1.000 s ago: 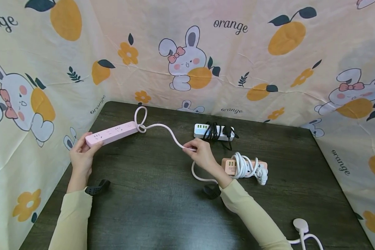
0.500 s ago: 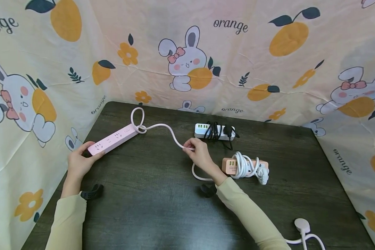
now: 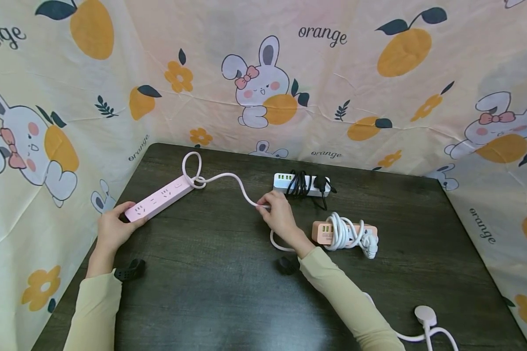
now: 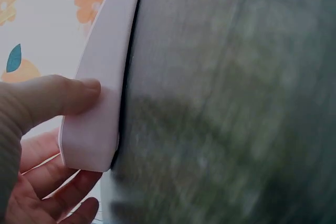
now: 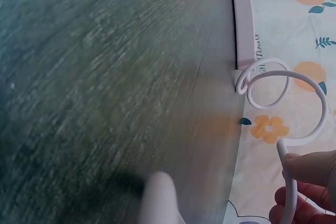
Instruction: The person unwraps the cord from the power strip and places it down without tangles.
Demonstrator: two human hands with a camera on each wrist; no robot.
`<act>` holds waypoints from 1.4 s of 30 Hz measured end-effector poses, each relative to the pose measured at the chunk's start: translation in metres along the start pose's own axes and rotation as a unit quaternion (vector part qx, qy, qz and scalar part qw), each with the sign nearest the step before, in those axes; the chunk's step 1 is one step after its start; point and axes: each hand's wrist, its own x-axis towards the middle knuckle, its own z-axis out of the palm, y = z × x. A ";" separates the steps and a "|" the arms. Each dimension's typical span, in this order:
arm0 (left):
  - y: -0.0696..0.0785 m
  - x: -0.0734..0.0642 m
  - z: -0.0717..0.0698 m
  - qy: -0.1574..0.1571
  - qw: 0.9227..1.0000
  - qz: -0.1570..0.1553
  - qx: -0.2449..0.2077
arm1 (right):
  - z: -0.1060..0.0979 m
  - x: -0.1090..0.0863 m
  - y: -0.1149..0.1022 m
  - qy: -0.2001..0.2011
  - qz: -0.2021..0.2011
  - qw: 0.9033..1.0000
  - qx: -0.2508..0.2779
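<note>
A pink power strip [image 3: 160, 198] lies at the left of the dark table, tilted up toward the back. My left hand [image 3: 114, 228] grips its near end, the thumb [image 4: 84, 95] on one long side and the fingers round the other. From its far end comes a pale pink cord [image 3: 230, 175] that makes a loop [image 3: 192, 165] by the strip. Right of centre, my right hand [image 3: 282, 217] pinches this cord between thumb [image 5: 310, 166] and fingers. Past the hand the cord curves down under the right forearm to a round plug [image 3: 425, 315] at the lower right.
At the back stands a white power strip [image 3: 281, 183] wrapped in its black cord [image 3: 299, 184]. Nearer, right of my right hand, an orange power strip [image 3: 323, 233] is wrapped in a thick white cord [image 3: 340, 233]. A patterned cloth [image 3: 180, 117] rises behind and beside the table.
My left hand has turned the pink power strip, its near end swinging toward me, and the cord loop has shifted left. The right hand keeps hold of the cord, its forearm slightly lower and left.
</note>
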 end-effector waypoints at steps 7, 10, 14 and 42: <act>0.008 0.002 0.000 -0.001 0.999 0.033 0.017 | -0.004 -0.001 0.001 -0.004 0.009 1.000 0.012; 0.017 0.001 0.000 0.016 0.999 0.036 0.007 | -0.007 -0.002 0.001 -0.012 0.014 1.000 0.021; 0.037 -0.003 0.002 0.068 0.996 0.049 -0.018 | -0.014 -0.005 -0.002 -0.011 0.015 0.999 0.033; 0.131 -0.005 0.063 0.044 0.952 0.264 -0.149 | -0.089 -0.052 0.006 0.070 0.034 0.995 0.055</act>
